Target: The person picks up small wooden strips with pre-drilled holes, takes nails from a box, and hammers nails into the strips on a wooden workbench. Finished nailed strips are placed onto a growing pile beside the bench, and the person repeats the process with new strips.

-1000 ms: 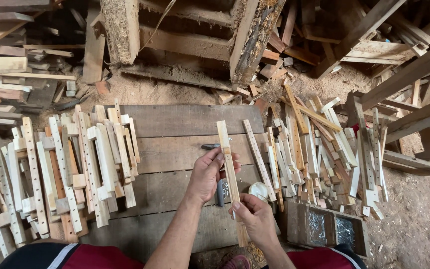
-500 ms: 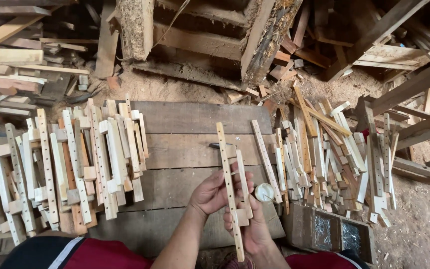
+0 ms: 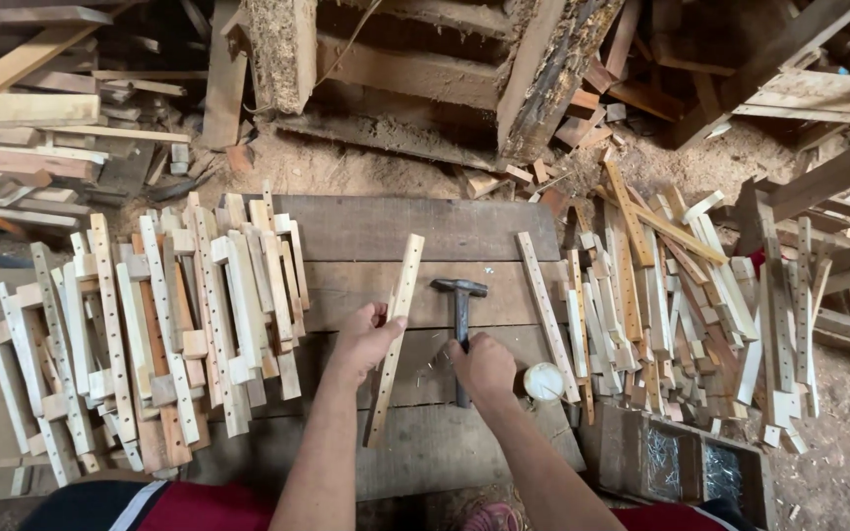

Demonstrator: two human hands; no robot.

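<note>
Left hand was clenched around a pale drilled wooden slat, gripping it near mid-length. The slat's long axis ran away from the body, tilted slightly rightward at its far end, near end resting low on the plank bench. Right hand was closed on the handle of a hammer; the handle ran almost parallel to the slat, head pointing away. Hammer lay just right of the slat, the two close but apart. The left hand was the nearer to the slat, being on it.

Just right of the right hand sat a small round white container. Farther right, a loose heap of slats and offcuts; a wooden tray sat close to the body on that side. Left of the left hand, a stack of assembled slat pieces.

Beyond the hands: sawdust-covered ground, rough timber beams and stacked boards.
</note>
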